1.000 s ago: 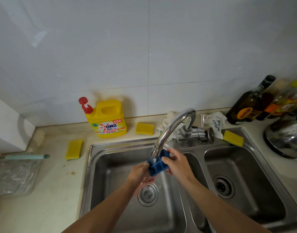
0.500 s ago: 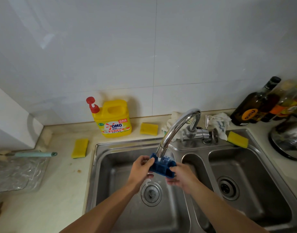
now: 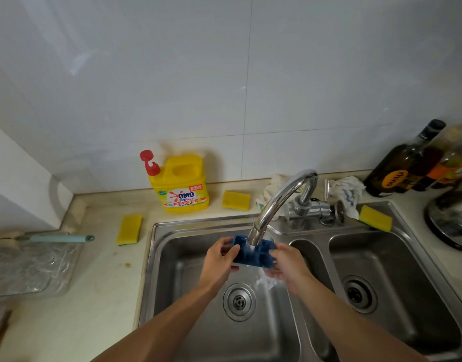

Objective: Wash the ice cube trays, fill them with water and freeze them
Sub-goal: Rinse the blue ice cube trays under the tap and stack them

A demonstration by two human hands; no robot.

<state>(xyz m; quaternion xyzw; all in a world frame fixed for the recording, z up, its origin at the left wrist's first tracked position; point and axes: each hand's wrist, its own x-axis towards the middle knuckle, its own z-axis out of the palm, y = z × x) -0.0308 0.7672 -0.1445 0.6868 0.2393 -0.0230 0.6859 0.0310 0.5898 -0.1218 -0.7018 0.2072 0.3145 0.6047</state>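
A small blue ice cube tray (image 3: 258, 254) sits under the chrome faucet spout (image 3: 276, 205), over the left basin of the steel sink (image 3: 156, 259). Water runs from the spout into the tray and splashes off below it. My left hand (image 3: 220, 259) grips the tray's left end, thumb on top. My right hand (image 3: 287, 265) grips its right end from below and the side. The tray's cells face up, roughly level.
A yellow detergent bottle (image 3: 181, 185) stands behind the sink. Yellow sponges lie on the counter (image 3: 129, 229) (image 3: 236, 200) and on the sink rim (image 3: 375, 218). Rags surround the tap base (image 3: 347, 189). Dark bottles (image 3: 402, 163) and a metal lid (image 3: 452, 223) are at right, a clear plastic tray (image 3: 28, 267) at left.
The tray went from tilted on edge to level with cells up under the stream. Both hands shifted to hold its two ends; the camera view rose slightly.
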